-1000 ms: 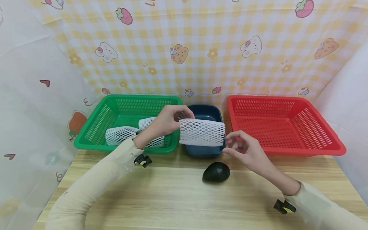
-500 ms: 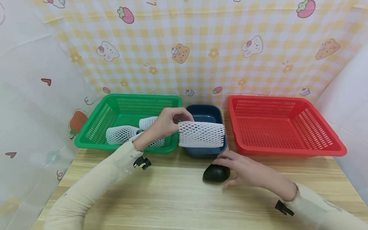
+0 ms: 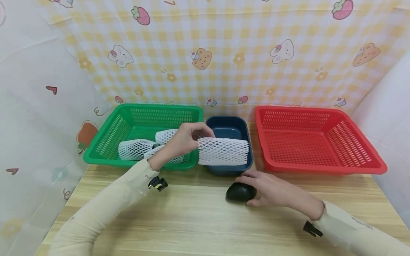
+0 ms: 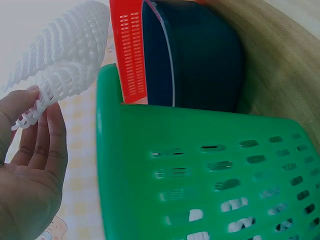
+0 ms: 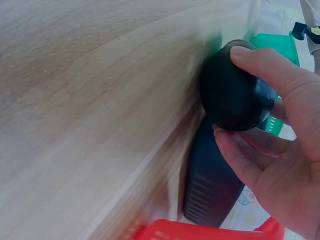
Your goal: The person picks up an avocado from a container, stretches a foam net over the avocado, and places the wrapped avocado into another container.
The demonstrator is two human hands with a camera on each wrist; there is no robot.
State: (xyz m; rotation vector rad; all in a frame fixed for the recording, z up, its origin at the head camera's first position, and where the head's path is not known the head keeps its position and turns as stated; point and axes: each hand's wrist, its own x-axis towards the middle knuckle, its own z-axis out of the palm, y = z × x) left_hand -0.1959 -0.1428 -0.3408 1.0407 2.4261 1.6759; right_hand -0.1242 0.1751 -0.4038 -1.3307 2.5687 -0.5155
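Note:
My left hand (image 3: 189, 138) pinches one end of a white foam fruit net (image 3: 223, 152), between thumb and fingers in the left wrist view. The net (image 4: 65, 50) is a tube held sideways over the front of a dark blue bin (image 3: 229, 124). Lower right, my right hand (image 3: 269, 188) grips a dark, egg-shaped fruit like an avocado (image 3: 239, 192) on the wooden table. The right wrist view has the thumb on one side of the avocado (image 5: 232, 87) and the fingertips on the other.
At the left is a green basket (image 3: 105, 142) with several white-netted things (image 3: 134, 149) in it, partly behind my left forearm. A red basket (image 3: 320, 169) stands at the right. A checked cloth (image 3: 224, 71) hangs behind them.
My right hand has left the right end of the net, moved down toward me and taken hold of the avocado. My left hand keeps the net almost in place, slightly lower.

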